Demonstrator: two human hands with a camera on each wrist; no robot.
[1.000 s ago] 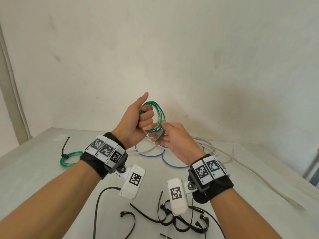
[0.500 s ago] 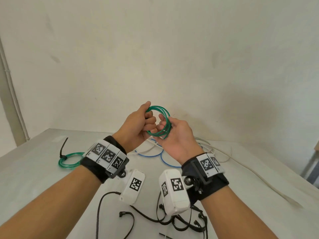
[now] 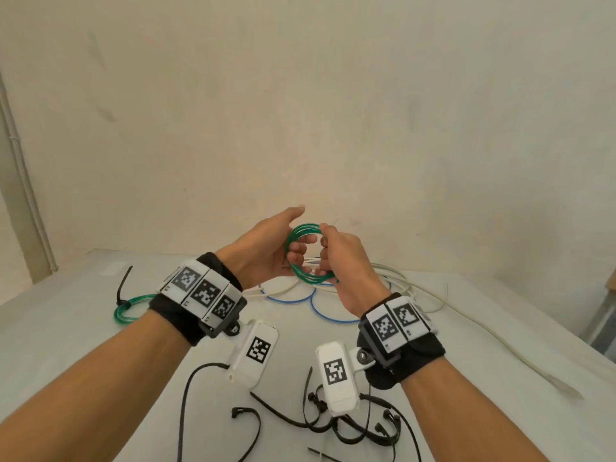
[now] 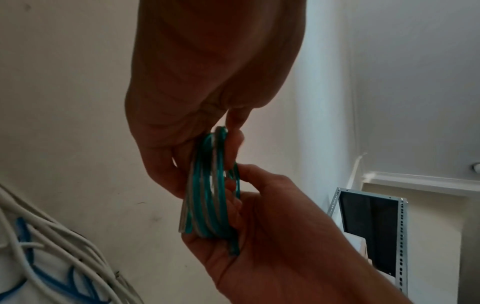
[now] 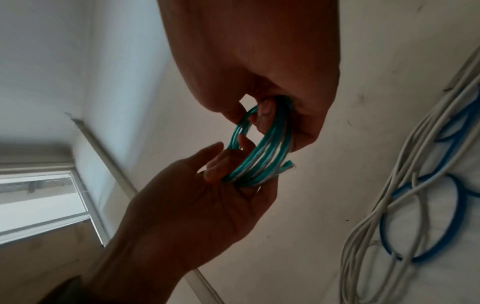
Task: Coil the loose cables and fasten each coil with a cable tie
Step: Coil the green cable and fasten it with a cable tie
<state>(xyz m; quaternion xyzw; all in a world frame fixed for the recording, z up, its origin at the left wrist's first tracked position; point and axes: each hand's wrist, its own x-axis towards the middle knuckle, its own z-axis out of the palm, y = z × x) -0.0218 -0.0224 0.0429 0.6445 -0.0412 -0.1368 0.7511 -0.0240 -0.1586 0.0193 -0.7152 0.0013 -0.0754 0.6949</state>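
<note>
A small coil of green cable [image 3: 310,279] is held up in the air above the table, in front of the wall. My left hand [image 3: 293,251] has its fingers curled through the coil's left side, thumb stretched out above it. My right hand [image 3: 324,253] grips the right side of the same coil with curled fingers. In the left wrist view the coil [image 4: 205,195] shows edge-on, several turns side by side, pinched between both hands. In the right wrist view a cut end of the green cable [image 5: 287,165] sticks out of the coil.
On the grey table [image 3: 66,345], a green coil [image 3: 128,310] fastened with a black tie [image 3: 121,288] lies at the left. Several loose black cable ties [image 3: 336,428] lie in front. Loose blue [image 3: 320,310] and white [image 3: 423,291] cables sprawl behind the hands, by the wall.
My left hand has changed from a thumb-up fist to fingers hooked through the coil. My right hand has moved from under the coil to its right side. The coil now faces me more.
</note>
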